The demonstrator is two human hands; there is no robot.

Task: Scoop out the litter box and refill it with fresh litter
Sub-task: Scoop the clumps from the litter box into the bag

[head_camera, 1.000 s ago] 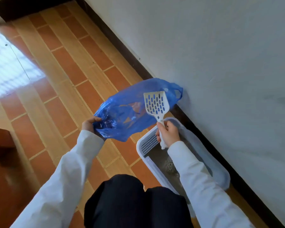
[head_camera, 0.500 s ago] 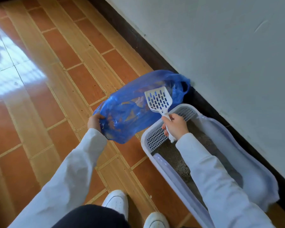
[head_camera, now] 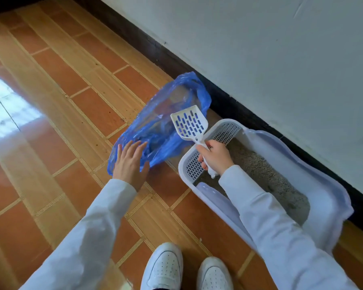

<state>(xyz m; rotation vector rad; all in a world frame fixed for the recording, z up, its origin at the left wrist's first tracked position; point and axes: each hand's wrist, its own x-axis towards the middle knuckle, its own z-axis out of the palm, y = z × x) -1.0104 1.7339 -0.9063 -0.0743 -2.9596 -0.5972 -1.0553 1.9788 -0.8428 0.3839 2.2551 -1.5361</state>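
A blue plastic bag point(head_camera: 164, 120) lies on the tiled floor just left of the white litter box point(head_camera: 327, 185), which sits along the wall and holds grey litter point(head_camera: 266, 172). My left hand point(head_camera: 130, 162) hovers flat with straight, spread fingers over the bag's near end. My right hand point(head_camera: 215, 156) grips the handle of a white slotted scoop point(head_camera: 190, 123). The scoop's blade is empty and points up over the bag's edge, above the grated end of the box.
A white wall with a dark baseboard point(head_camera: 228, 101) runs diagonally behind the box. My two white shoes point(head_camera: 187, 268) stand on the orange tiled floor point(head_camera: 71, 132) at the bottom. Small litter specks dot the tiles left of the bag.
My left hand has let go of the bag, which now lies flatter on the floor, and its fingers have straightened. The scoop stays raised in my right hand. My view has tilted down.
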